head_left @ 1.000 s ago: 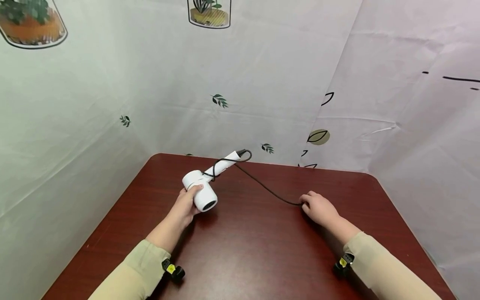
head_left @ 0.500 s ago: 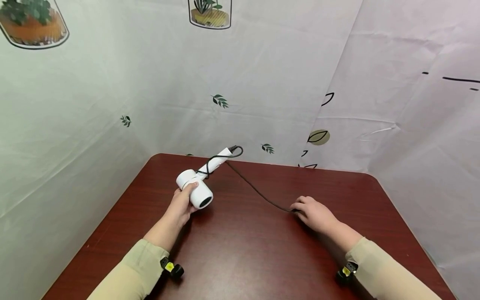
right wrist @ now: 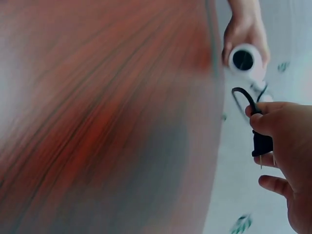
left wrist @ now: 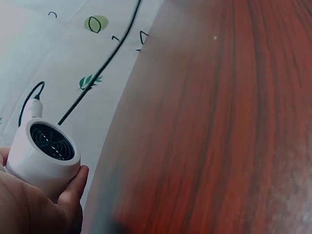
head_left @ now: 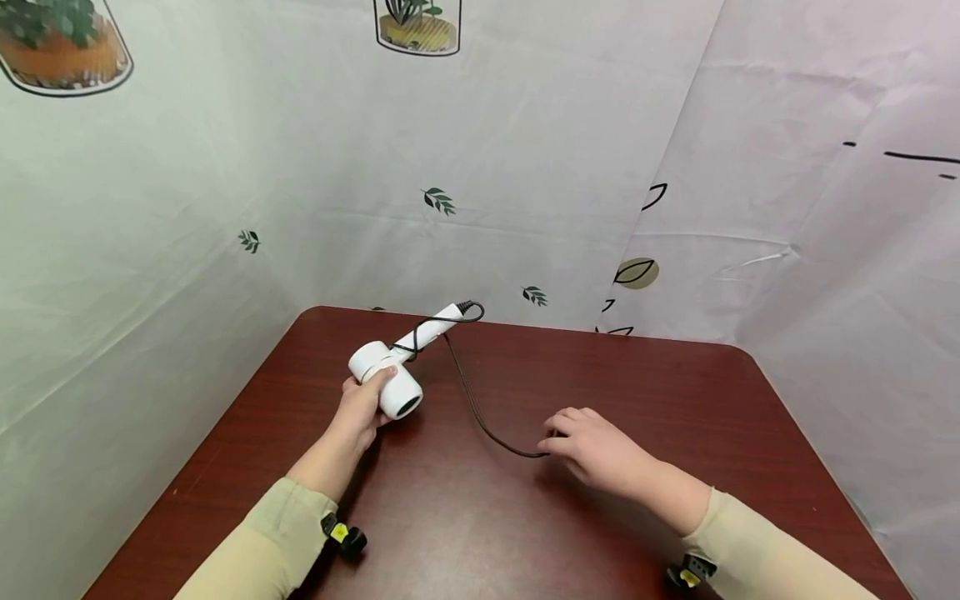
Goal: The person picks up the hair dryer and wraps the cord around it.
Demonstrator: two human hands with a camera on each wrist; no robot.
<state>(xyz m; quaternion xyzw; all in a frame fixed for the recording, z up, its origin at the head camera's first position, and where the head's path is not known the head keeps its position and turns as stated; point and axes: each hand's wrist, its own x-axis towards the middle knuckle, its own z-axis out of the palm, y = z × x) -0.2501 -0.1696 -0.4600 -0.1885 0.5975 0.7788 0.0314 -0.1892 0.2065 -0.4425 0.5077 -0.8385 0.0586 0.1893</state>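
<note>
A white hair dryer (head_left: 401, 390) is gripped round its barrel by my left hand (head_left: 360, 410). Its handle slants to the back right, with the black cord (head_left: 480, 414) looped round it. In the left wrist view the dark grille (left wrist: 52, 141) of the barrel shows at its end, with the thumb along the side. From the handle the cord sags and runs to my right hand (head_left: 600, 450). In the right wrist view that hand pinches the black plug (right wrist: 262, 143) at its cord end between thumb and finger; metal prongs stick out past it.
Both hands are over a dark red wooden table (head_left: 465, 517) with rounded back corners. Behind it hangs a pale backdrop (head_left: 525, 150) with printed leaves and jars. Each sleeve carries a small black wrist camera (head_left: 345, 535).
My right hand has moved left and toward me with the plug, so the cord hangs slacker. My left hand has shifted the hair dryer slightly left.
</note>
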